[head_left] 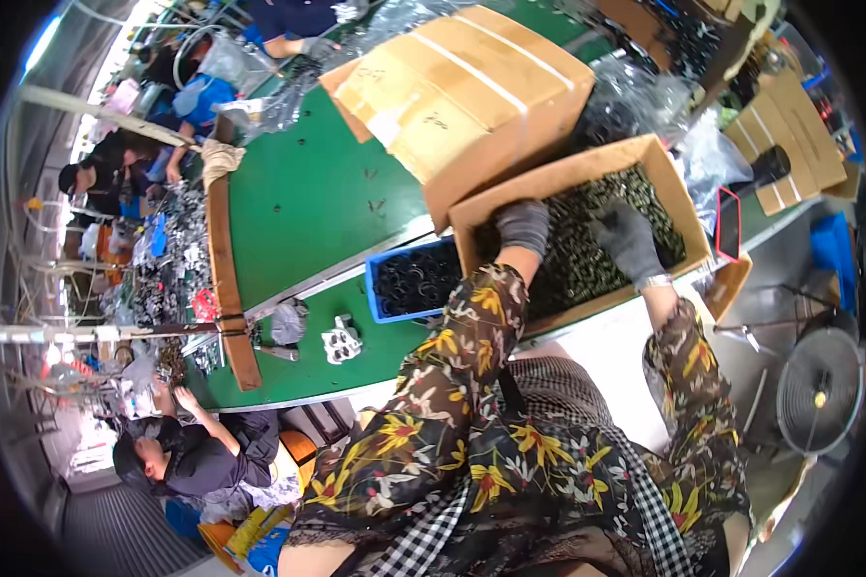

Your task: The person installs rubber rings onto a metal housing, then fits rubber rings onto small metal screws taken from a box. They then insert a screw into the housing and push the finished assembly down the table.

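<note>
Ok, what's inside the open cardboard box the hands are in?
The box holds many small dark parts. The gloved left hand and right hand are inside too. Deeper layers, and whatever lies under the hands, are covered.

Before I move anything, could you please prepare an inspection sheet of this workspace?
Surface: green table, a few small bits scattered.
Things: open cardboard box holding many small dark parts.
Clutter: large carton, blue tray of black parts, white object, grey bag.
Hands: gloved left hand and right hand, both inside the box; any grip unclear.
Cables: a pale line at upper left, cable or hose unclear.
Surroundings: co-workers at left, round fan at right.
</note>
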